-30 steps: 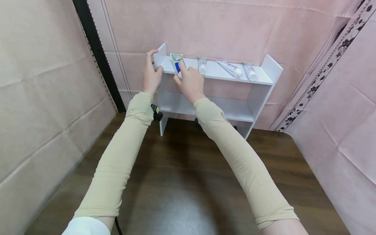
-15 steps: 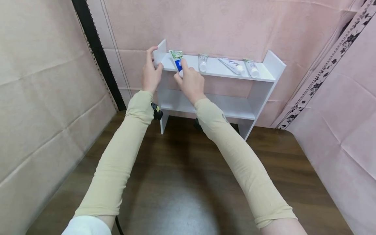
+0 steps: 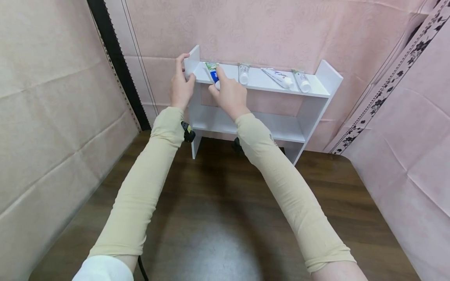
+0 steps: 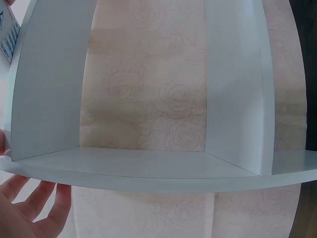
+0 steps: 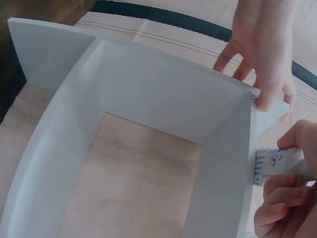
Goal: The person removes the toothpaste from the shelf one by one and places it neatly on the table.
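Observation:
A white two-tier shelf [image 3: 318,105] stands on the dark wooden table [image 3: 218,210] against the pink wall. My left hand [image 3: 186,70] grips the shelf's left end panel, thumb on the inner face and fingers on the outer face; the right wrist view shows that hand [image 5: 262,49] on the panel's edge. My right hand [image 3: 216,80] pinches a blue and green toothpaste tube [image 3: 211,70] lying at the left end of the top board. In the right wrist view my curled fingers [image 5: 280,198] hold its crimped end [image 5: 270,166]. The left wrist view shows the shelf [image 4: 49,89] from its side.
Three more tubes lie across the top board: one [image 3: 243,74] beside my right hand, one [image 3: 277,77] slanted further right, one [image 3: 300,81] near the right end. The lower board [image 3: 277,130] is bare. Pink fabric walls close in behind and to the right, beige to the left.
My right hand has shifted the blue and green tube a little back and to the right on the top board and now covers more of it. The left hand has stayed on the end panel.

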A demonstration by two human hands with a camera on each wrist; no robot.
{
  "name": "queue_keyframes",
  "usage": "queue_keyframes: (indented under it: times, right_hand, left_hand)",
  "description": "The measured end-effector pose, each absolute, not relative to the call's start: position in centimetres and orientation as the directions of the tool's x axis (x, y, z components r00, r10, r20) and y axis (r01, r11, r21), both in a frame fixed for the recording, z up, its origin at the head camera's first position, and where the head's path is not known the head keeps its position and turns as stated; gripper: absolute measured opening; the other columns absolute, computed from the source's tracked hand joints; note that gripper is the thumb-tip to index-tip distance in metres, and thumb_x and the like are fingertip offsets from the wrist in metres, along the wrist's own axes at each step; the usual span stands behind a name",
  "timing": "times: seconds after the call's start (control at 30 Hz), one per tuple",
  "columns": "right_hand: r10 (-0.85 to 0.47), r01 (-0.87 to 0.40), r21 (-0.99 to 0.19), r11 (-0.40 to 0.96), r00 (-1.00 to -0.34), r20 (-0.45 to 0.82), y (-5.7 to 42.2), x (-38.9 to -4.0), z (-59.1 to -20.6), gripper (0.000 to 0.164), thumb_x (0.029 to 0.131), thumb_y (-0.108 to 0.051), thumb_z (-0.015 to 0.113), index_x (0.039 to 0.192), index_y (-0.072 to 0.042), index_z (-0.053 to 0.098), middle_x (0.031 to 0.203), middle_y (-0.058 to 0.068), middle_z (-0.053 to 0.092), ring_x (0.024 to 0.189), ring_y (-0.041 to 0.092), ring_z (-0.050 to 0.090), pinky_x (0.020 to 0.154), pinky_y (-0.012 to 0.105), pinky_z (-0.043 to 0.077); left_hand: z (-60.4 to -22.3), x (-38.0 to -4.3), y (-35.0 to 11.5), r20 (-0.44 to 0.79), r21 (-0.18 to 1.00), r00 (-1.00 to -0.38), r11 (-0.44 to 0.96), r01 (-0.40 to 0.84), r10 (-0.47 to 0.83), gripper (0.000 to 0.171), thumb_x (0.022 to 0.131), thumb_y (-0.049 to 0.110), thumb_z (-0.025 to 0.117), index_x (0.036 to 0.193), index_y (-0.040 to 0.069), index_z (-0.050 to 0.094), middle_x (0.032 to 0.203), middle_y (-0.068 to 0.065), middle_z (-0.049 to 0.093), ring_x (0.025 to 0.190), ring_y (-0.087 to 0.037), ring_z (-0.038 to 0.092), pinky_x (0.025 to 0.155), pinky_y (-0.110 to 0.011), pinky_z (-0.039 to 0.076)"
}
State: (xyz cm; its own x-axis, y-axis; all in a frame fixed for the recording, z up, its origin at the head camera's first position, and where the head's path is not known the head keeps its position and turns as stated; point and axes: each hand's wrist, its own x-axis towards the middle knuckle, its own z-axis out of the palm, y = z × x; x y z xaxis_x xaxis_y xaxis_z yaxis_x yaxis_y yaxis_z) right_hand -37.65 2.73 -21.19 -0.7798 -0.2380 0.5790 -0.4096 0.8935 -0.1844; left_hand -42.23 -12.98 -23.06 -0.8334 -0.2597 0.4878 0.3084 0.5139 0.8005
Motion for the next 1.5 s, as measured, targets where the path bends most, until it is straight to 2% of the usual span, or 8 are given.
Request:
queue_keyframes:
  times: [0.33, 0.63, 0.97, 1.3, 1.5]
  right_hand:
    - [-0.226, -0.395, -0.213, 0.894, -0.807, 0.546, 2.9, -37.2, -21.1, 0.047, 0.096, -0.031, 0.049, 0.140, -0.019, 0.042, 0.073, 0.007, 0.064, 0.055, 0.017, 0.045, 0.049, 0.029, 0.031]
    - [-0.211, -0.385, -0.218, 0.897, -0.805, 0.554, 3.0, -36.7, -21.5, 0.049, 0.095, -0.031, 0.049, 0.142, -0.019, 0.040, 0.093, 0.012, 0.073, 0.059, 0.021, 0.054, 0.052, 0.034, 0.040]
    - [-0.214, -0.384, -0.195, 0.903, -0.792, 0.572, 3.0, -36.0, -21.8, 0.044, 0.095, -0.030, 0.050, 0.137, -0.018, 0.042, 0.093, 0.011, 0.073, 0.059, 0.021, 0.057, 0.050, 0.033, 0.039]
    - [-0.215, -0.385, -0.179, 0.906, -0.779, 0.589, 3.1, -35.4, -22.0, 0.038, 0.095, -0.030, 0.050, 0.130, -0.016, 0.045, 0.088, 0.010, 0.072, 0.059, 0.022, 0.056, 0.051, 0.035, 0.039]
    - [-0.214, -0.379, -0.167, 0.910, -0.775, 0.594, 3.3, -34.5, -22.1, 0.040, 0.094, -0.031, 0.049, 0.131, -0.016, 0.046, 0.084, 0.011, 0.072, 0.060, 0.024, 0.057, 0.052, 0.038, 0.043]
  left_hand:
    - [-23.2, -42.3, -13.1, 0.487, 0.802, -0.834, 0.510, 0.310, -0.259, 0.056, 0.096, 0.018, 0.045, 0.143, 0.045, 0.030, 0.126, -0.003, 0.059, 0.071, -0.010, 0.044, 0.063, -0.024, 0.034]
    - [-23.2, -42.2, -13.0, 0.485, 0.805, -0.839, 0.502, 0.317, -0.247, 0.056, 0.097, 0.018, 0.044, 0.143, 0.046, 0.029, 0.128, -0.005, 0.059, 0.073, -0.012, 0.047, 0.063, -0.025, 0.036]
    - [-23.2, -42.1, -13.1, 0.487, 0.799, -0.836, 0.515, 0.311, -0.251, 0.056, 0.097, 0.019, 0.044, 0.143, 0.047, 0.028, 0.127, -0.003, 0.058, 0.071, -0.011, 0.045, 0.063, -0.025, 0.034]
    - [-23.2, -42.1, -13.1, 0.488, 0.806, -0.837, 0.496, 0.323, -0.248, 0.055, 0.098, 0.019, 0.044, 0.143, 0.047, 0.029, 0.125, -0.004, 0.059, 0.071, -0.011, 0.044, 0.063, -0.025, 0.034]
    - [-23.2, -42.0, -13.1, 0.489, 0.809, -0.837, 0.487, 0.329, -0.247, 0.054, 0.098, 0.020, 0.044, 0.143, 0.047, 0.030, 0.125, -0.004, 0.058, 0.074, -0.011, 0.045, 0.065, -0.025, 0.034]
